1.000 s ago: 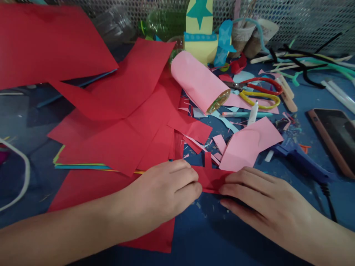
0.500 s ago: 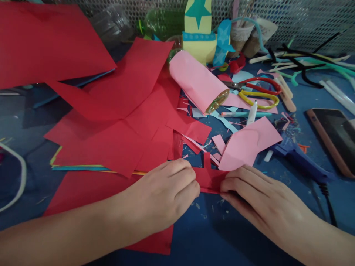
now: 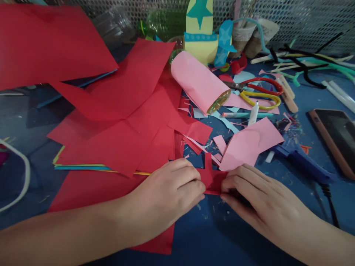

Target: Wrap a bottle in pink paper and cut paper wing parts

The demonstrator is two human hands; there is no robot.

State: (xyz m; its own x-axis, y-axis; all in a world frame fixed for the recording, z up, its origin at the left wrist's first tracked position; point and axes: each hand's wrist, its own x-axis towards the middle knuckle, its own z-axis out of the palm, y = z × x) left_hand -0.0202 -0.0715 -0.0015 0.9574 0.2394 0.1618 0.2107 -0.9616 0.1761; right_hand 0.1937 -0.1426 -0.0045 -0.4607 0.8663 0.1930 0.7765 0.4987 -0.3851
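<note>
Between my hands lies a narrow strip of red paper (image 3: 213, 181), flat near the table's front, its ends covered by my fingers. My left hand (image 3: 177, 190) is closed on the strip's left part, fingertips curled at its edge. On the right end, my right hand (image 3: 253, 194) pinches the strip between thumb and fingers. A thin red paper piece (image 3: 208, 161) stands out behind the strip's middle; whether it is joined to it I cannot tell. Just beyond lie pink paper pieces (image 3: 244, 146). Under my left forearm spreads a large red sheet (image 3: 91, 188).
Red sheets (image 3: 111, 140) are heaped at the left. Behind are a pink-wrapped bottle (image 3: 198, 81), scissors with red and yellow handles (image 3: 260, 98), and a yellow paper-covered craft (image 3: 199, 46). To the right lie a blue glue gun (image 3: 302, 159) and a phone (image 3: 334, 138).
My left hand has slid slightly right along the red strip, so less of it shows between my hands. My right hand stays almost in place, still pinching. The view has shifted a little.
</note>
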